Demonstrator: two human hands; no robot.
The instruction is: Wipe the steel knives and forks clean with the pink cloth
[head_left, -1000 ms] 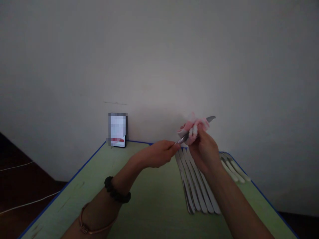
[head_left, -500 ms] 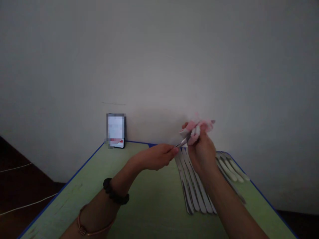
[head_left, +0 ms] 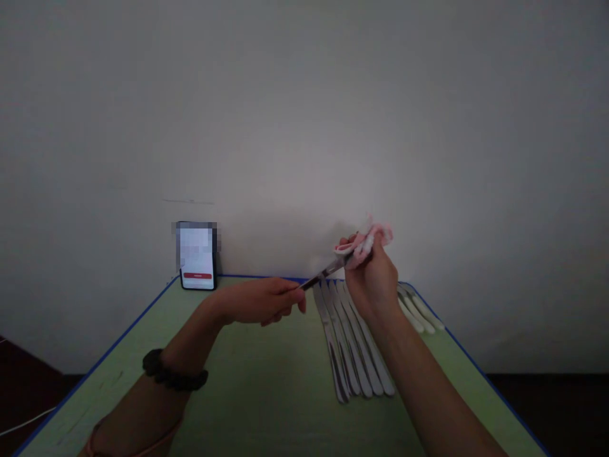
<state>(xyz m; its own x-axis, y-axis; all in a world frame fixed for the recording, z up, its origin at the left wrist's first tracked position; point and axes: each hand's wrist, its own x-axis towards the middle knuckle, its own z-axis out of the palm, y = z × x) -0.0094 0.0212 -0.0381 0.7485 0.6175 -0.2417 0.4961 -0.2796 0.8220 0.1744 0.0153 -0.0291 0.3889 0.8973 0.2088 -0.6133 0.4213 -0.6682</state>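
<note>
My left hand (head_left: 264, 301) is closed on the handle end of a table knife (head_left: 323, 275) and holds it above the green table (head_left: 266, 393). My right hand (head_left: 373, 279) is closed round a pink and white cloth (head_left: 368, 240) that wraps the knife's blade; the blade tip is hidden inside the cloth. Below my hands lies a row of several knives (head_left: 349, 343), side by side on the table.
More cutlery with pale handles (head_left: 421, 311) lies at the table's right, near the blue edge. A phone with a lit screen (head_left: 196, 255) leans against the white wall at the table's far left corner. The floor on both sides is dark.
The knife has slid left out of the cloth: its tip, which stuck out to the right a second ago, is now covered. My left hand has pulled to the left. The view has shifted.
</note>
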